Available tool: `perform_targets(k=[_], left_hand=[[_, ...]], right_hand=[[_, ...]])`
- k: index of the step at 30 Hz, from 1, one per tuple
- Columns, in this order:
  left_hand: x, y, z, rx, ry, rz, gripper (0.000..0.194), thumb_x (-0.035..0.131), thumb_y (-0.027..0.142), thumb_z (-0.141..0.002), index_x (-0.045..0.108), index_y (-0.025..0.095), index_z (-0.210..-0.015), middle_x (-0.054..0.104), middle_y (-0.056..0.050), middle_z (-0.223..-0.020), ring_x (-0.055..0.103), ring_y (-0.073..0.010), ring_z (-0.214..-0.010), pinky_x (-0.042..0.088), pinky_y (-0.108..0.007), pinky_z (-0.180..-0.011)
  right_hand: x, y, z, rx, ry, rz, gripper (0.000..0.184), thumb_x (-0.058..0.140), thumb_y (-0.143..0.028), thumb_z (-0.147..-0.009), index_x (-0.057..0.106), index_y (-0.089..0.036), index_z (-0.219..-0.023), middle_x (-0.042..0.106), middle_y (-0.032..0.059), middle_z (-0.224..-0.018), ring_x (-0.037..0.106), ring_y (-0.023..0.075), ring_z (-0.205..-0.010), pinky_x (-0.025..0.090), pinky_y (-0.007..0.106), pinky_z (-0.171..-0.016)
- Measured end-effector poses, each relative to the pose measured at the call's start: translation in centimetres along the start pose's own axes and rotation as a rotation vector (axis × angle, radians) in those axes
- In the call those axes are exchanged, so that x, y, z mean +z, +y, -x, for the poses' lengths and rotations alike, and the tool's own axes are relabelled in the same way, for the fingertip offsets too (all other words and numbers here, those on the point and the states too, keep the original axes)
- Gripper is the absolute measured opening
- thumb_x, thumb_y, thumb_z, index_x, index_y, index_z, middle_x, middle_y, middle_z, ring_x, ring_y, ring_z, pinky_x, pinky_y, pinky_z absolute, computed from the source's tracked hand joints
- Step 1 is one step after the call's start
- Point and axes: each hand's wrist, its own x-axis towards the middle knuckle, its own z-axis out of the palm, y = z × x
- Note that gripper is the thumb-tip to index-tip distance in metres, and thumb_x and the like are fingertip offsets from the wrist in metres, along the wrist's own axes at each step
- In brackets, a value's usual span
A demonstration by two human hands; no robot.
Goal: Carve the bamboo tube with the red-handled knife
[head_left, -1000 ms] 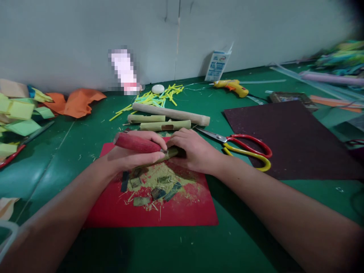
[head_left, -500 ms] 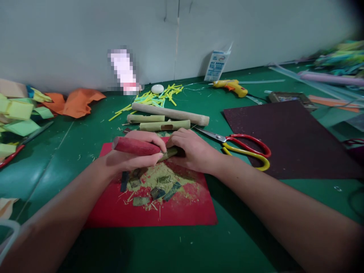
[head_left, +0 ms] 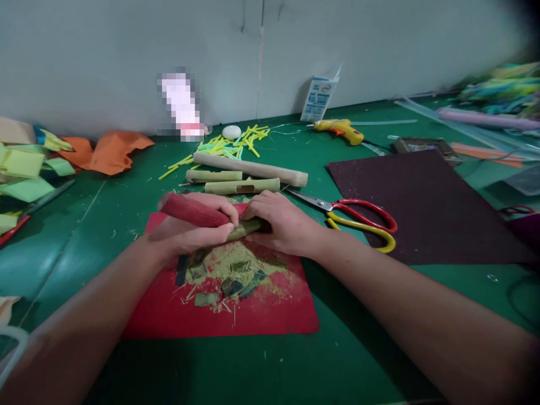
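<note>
My left hand [head_left: 202, 225] is closed around the thick red wooden handle of a carving tool [head_left: 192, 211]; its working end is hidden at the fingertips, against a green bamboo tube [head_left: 244, 229]. My right hand [head_left: 284, 224] grips the right end of that tube, fingers curled over it. Beneath both hands lies a red mat [head_left: 270, 323] covered with pale dust, fibres and several dark bamboo chips [head_left: 231, 287]. Just beyond the hands rest two cut bamboo pieces, the nearer one [head_left: 261, 185] with a rectangular opening, and a pale wooden stick [head_left: 253, 167].
Red-and-yellow-handled scissors [head_left: 337, 209] lie right of my right hand, partly on a dark sheet [head_left: 430, 208]. Behind are a yellow glue gun [head_left: 341, 130], a carton [head_left: 319, 98] and yellow straw pieces [head_left: 211, 147]. Orange paper [head_left: 113, 153] and folded paper pieces [head_left: 25, 163] sit at left.
My left hand and the red-handled tool have shifted slightly left along the bamboo tube, the handle tilting more. More of the tube shows between my hands. My right hand keeps its grip.
</note>
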Motion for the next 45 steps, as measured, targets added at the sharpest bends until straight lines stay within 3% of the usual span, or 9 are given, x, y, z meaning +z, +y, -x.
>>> perform_targets(k=[3,14,19,26,30,34,38,41,45], left_hand=[[-0.3,-0.1,0.1,-0.044,0.043,0.016,0.009,0.064,0.028,-0.075,0.068,0.019,-0.075,0.065,0.0,-0.072,0.054,-0.0135,-0.065,0.04,-0.024,-0.056],[-0.4,-0.2,0.0,-0.053,0.026,0.051,0.014,0.06,0.032,-0.069,0.06,0.019,-0.063,0.06,-0.001,-0.065,0.049,-0.0137,-0.059,0.035,-0.026,-0.052],[-0.1,-0.2,-0.2,-0.033,0.034,-0.03,0.016,0.057,0.03,-0.07,0.057,0.019,-0.059,0.056,-0.001,-0.06,0.047,-0.0133,-0.058,0.036,-0.028,-0.054],[0.8,-1.2,0.4,-0.046,0.19,0.108,0.019,0.067,0.037,-0.085,0.066,0.02,-0.077,0.066,0.0,-0.071,0.057,-0.013,-0.065,0.045,-0.025,-0.059],[0.8,-0.7,0.2,0.045,0.133,0.062,0.019,0.069,0.04,-0.086,0.072,0.022,-0.088,0.075,-0.001,-0.088,0.068,-0.0169,-0.08,0.051,-0.028,-0.073],[0.8,0.2,0.2,0.048,0.116,-0.021,0.015,0.068,0.038,-0.086,0.074,0.025,-0.089,0.076,0.002,-0.092,0.069,-0.0177,-0.084,0.051,-0.028,-0.079],[1.5,0.5,0.1,0.031,0.216,-0.047,0.014,0.068,0.038,-0.085,0.074,0.025,-0.085,0.076,0.001,-0.092,0.069,-0.0183,-0.086,0.053,-0.029,-0.082],[2.5,0.3,-0.1,-0.055,0.43,0.019,0.018,0.065,0.041,-0.087,0.07,0.024,-0.083,0.074,0.0,-0.09,0.067,-0.018,-0.087,0.053,-0.03,-0.083],[3.2,-0.2,-0.3,-0.124,0.476,0.06,0.022,0.066,0.043,-0.085,0.068,0.023,-0.079,0.07,-0.001,-0.085,0.064,-0.0179,-0.083,0.051,-0.032,-0.081]], right_hand=[[0.0,0.0,0.0,0.009,0.008,-0.009,0.018,0.072,-0.019,-0.079,0.06,-0.019,-0.093,0.062,0.0043,-0.091,0.048,0.019,-0.085,0.032,0.031,-0.077],[0.0,0.0,0.0,0.026,0.001,-0.016,0.018,0.072,-0.019,-0.079,0.062,-0.018,-0.094,0.065,0.0055,-0.094,0.051,0.0207,-0.088,0.033,0.033,-0.079],[0.0,0.0,0.1,0.009,-0.005,-0.021,0.019,0.071,-0.019,-0.08,0.061,-0.019,-0.096,0.065,0.0061,-0.097,0.051,0.0211,-0.089,0.033,0.033,-0.08],[0.2,0.1,0.1,0.021,0.022,-0.036,0.018,0.07,-0.016,-0.078,0.062,-0.019,-0.094,0.064,0.0039,-0.092,0.049,0.0195,-0.087,0.032,0.032,-0.079],[0.2,0.1,0.0,0.004,0.023,-0.034,0.018,0.071,-0.018,-0.079,0.061,-0.019,-0.094,0.063,0.0035,-0.091,0.047,0.0182,-0.083,0.031,0.031,-0.077],[0.1,0.0,-0.1,0.015,0.005,-0.015,0.017,0.071,-0.018,-0.08,0.062,-0.017,-0.094,0.065,0.0049,-0.093,0.049,0.0186,-0.084,0.031,0.031,-0.077],[-0.1,0.0,-0.1,0.026,-0.001,0.019,0.016,0.069,-0.024,-0.084,0.067,-0.015,-0.097,0.066,0.0071,-0.092,0.051,0.02,-0.086,0.034,0.032,-0.077],[0.0,-0.1,0.0,0.035,0.009,0.045,0.022,0.067,-0.029,-0.087,0.07,-0.014,-0.103,0.067,0.0102,-0.098,0.053,0.022,-0.09,0.037,0.034,-0.08],[0.1,-0.3,0.0,0.057,0.003,0.069,0.029,0.064,-0.032,-0.089,0.072,-0.012,-0.109,0.067,0.0131,-0.104,0.055,0.0238,-0.094,0.04,0.035,-0.083]])
